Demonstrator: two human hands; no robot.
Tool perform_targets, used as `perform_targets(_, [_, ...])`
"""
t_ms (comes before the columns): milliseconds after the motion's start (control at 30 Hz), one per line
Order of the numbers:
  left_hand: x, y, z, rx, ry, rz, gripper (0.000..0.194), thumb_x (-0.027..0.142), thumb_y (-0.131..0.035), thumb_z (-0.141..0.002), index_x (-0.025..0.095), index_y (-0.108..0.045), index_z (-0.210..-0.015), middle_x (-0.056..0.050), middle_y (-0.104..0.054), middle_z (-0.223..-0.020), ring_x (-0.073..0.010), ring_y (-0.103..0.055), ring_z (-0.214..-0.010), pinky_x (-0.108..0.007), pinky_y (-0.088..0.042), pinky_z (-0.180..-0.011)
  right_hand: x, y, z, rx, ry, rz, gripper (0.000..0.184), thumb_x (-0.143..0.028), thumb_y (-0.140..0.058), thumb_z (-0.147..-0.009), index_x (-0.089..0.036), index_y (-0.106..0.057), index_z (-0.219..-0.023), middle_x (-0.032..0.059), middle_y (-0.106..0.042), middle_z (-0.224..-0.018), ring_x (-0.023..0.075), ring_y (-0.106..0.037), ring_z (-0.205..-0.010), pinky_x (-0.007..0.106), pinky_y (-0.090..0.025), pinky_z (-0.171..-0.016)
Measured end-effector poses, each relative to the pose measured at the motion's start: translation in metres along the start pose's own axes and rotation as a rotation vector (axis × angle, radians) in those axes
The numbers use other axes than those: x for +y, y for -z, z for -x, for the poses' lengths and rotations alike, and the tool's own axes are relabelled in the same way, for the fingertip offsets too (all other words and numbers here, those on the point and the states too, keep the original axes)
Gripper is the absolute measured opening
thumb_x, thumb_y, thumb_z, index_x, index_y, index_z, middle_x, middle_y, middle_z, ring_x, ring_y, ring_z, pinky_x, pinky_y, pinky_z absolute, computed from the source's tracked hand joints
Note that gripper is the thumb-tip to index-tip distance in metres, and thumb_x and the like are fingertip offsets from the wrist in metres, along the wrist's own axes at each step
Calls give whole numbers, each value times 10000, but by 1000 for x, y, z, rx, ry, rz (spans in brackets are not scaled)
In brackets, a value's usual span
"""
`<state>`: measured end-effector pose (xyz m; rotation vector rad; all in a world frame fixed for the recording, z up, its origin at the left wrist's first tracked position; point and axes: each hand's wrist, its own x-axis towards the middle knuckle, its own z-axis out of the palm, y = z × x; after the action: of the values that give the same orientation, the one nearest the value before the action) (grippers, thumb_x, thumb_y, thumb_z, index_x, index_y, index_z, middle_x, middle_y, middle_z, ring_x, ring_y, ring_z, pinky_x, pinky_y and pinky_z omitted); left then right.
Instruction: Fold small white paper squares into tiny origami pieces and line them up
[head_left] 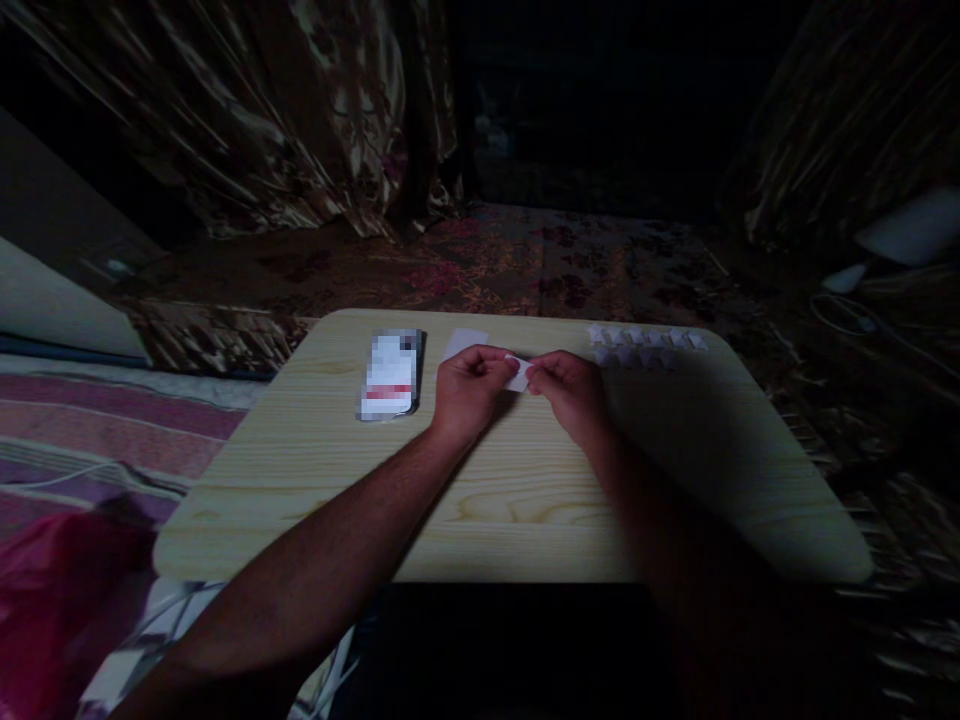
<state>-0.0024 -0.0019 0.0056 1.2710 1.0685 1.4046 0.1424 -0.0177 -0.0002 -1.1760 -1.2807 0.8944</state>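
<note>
Between my two hands, just above the wooden table (495, 500), is a small piece of white paper (519, 376). My left hand (472, 385) pinches its left side between thumb and fingers. On the right side my right hand (566, 385) grips it the same way, thumb on top. Partly behind my left hand lies a flat white sheet (466, 343), perhaps a stack; I cannot tell. Two rows of small folded white pieces (649, 340) sit at the table's far right, beyond my right hand.
A phone (391, 373) with a lit screen lies left of my left hand. Patterned curtains (360, 110) and a cloth-covered ledge (487, 255) stand behind the table. To the left is a striped bedcover (112, 410) with a red bag (67, 570). A white lamp-like object (919, 225) is at right.
</note>
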Motion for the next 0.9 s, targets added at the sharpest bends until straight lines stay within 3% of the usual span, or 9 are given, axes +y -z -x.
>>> perform_targets(567, [1,-2,2,-29,14,42,282,319,-783,-652,142,-699,-855,-41,-720,-753,-128,-644,-623,-254,-522,-616,3,-3,-1,53,2,41,178,-358,-648,-751,-183,-660,-779,-7,-650,-590,136,-597,-546,242,-452,-538])
perform_targets(900, [-3,0,0,-75,41,38,303,319,-806,-612,141,-694,-830,-37,-716,-741,-132,-637,-618,-252,-509,-601,0,-2,0,22,-11,41,165,-337,-639,-744,-174,-657,-759,-9,-638,-573,134,-589,-540,240,-442,-536])
